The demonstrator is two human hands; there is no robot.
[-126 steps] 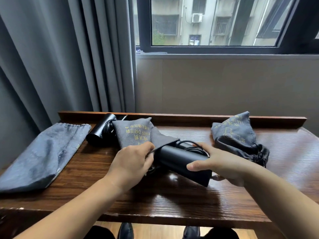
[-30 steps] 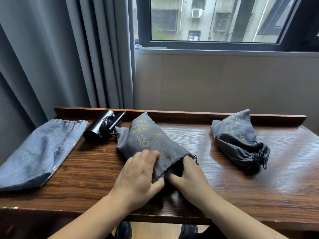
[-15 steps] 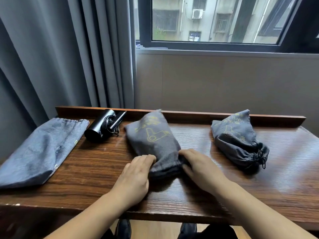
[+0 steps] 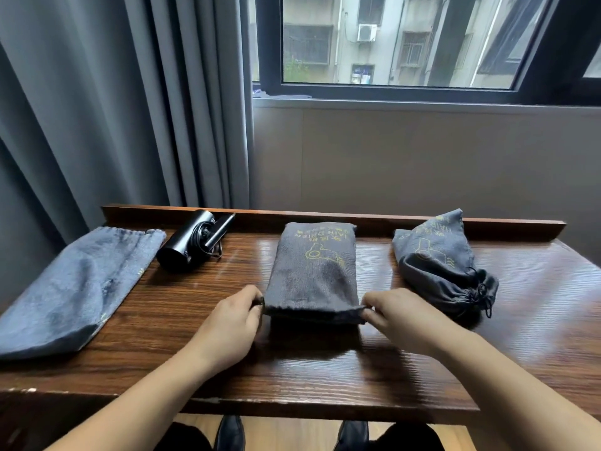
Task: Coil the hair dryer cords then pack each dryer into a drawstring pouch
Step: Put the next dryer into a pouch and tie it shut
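Wooden table (image 4: 325, 362): I'm pinching middle pouch (image 4: 313, 271) mouth corners, left hand (image 4: 232, 320) and right hand (image 4: 398, 315) both gripping; soft cloth, probably heavy load, so hold the hem.

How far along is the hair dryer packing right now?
Done: the cinched grey drawstring pouch on the right looks packed. In hand: the left hand and right hand each pinch a corner of the mouth of the bulging grey middle pouch, which is not yet cinched. Left: the black hair dryer, cord coiled, lies bare beside the flat grey empty pouch.
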